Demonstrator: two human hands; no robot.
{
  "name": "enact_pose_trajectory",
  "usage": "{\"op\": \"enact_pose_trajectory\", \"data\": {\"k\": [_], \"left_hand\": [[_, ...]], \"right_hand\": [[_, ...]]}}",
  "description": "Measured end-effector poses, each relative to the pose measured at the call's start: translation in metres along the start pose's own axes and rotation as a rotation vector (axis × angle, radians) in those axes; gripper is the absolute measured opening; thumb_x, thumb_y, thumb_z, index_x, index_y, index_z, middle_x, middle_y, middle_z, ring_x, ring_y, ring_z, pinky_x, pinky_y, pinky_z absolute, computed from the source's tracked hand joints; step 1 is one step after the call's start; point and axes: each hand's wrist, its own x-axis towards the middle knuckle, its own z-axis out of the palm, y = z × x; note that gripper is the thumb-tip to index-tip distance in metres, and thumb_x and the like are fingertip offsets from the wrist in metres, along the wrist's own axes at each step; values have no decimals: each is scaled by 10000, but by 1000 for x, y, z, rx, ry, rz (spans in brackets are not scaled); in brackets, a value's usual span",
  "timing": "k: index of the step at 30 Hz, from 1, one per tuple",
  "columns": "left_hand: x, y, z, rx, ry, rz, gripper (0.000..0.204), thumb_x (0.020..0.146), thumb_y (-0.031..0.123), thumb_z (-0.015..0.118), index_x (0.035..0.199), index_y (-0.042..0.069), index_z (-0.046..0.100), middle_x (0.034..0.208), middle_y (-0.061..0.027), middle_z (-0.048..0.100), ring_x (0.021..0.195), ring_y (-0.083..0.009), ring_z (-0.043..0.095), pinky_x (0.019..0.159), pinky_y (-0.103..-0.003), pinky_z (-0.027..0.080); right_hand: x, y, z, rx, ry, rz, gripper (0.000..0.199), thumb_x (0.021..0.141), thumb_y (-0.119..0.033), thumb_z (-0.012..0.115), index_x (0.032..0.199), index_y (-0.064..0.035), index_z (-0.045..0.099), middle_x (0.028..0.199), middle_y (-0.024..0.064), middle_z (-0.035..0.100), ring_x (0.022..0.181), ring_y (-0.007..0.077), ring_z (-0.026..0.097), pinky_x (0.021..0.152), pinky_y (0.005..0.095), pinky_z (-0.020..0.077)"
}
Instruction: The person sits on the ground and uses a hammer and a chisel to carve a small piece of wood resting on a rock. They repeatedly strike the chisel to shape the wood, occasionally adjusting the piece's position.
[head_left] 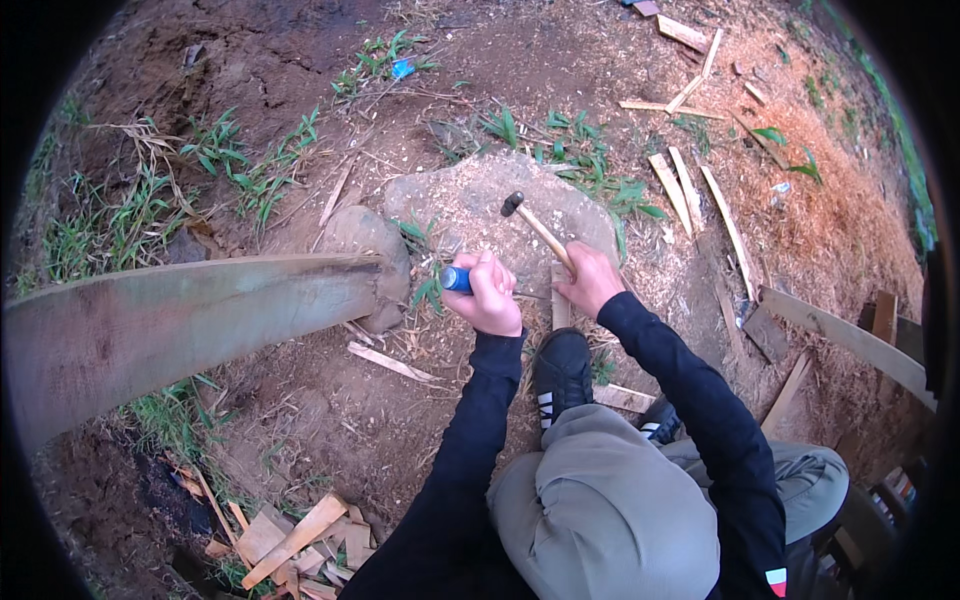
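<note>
My left hand (pixel 489 292) is closed around a tool with a blue handle (pixel 456 279), held low over the ground with its thin metal shaft pointing right toward a narrow wooden strip (pixel 560 306). My right hand (pixel 587 277) grips the wooden handle of a small hammer (pixel 538 229), whose dark head (pixel 511 203) is raised over a flat grey stone (pixel 480 200). My black shoe (pixel 561 372) rests just behind the strip. Both arms wear black sleeves.
A long wooden plank (pixel 180 320) reaches in from the left, its end by a rounded stone (pixel 365 232). Wood offcuts (pixel 290 540) lie at the lower left, several slats (pixel 690 190) and boards (pixel 850 335) at the right. Sawdust and grass tufts cover the dirt.
</note>
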Motion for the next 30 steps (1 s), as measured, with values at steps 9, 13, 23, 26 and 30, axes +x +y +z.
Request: {"op": "enact_pose_trajectory", "data": {"k": [9, 13, 23, 26, 30], "left_hand": [[-3, 4, 1, 4, -2, -15, 233, 875, 28, 465, 683, 106, 359, 472, 21, 315, 356, -72, 271, 353, -249, 232], [-6, -2, -2, -9, -2, -23, 224, 878, 36, 467, 696, 108, 358, 470, 25, 309, 354, -72, 274, 353, -248, 236], [-5, -10, -4, -70, -7, -8, 193, 874, 52, 446, 710, 106, 359, 466, 36, 279, 346, -70, 250, 336, -246, 216], [-4, -10, -6, -82, -27, 15, 193, 873, 51, 444, 708, 105, 359, 468, 36, 278, 348, -69, 248, 336, -242, 214], [-6, -11, -4, -53, -8, 10, 195, 869, 46, 445, 701, 101, 362, 470, 35, 280, 350, -67, 253, 338, -238, 213]], "right_hand": [[-4, 2, -6, 69, -44, -28, 411, 613, -71, 809, 867, -3, 493, 845, 189, 546, 839, 419, 582, 715, 475, 471], [-4, 2, -7, 58, -21, -54, 401, 615, -78, 814, 853, -2, 500, 834, 184, 555, 813, 414, 589, 697, 468, 474], [-4, 19, -55, 59, -18, 14, 263, 763, -182, 766, 815, -23, 562, 701, 134, 577, 658, 267, 613, 627, 395, 497], [-12, 22, -79, 90, -4, 15, 293, 823, -243, 743, 775, -35, 543, 604, 91, 508, 539, 199, 520, 542, 358, 450], [-19, 6, -117, 1, -33, 9, 316, 867, -253, 691, 752, -22, 508, 559, 95, 447, 482, 226, 443, 498, 379, 381]]}}
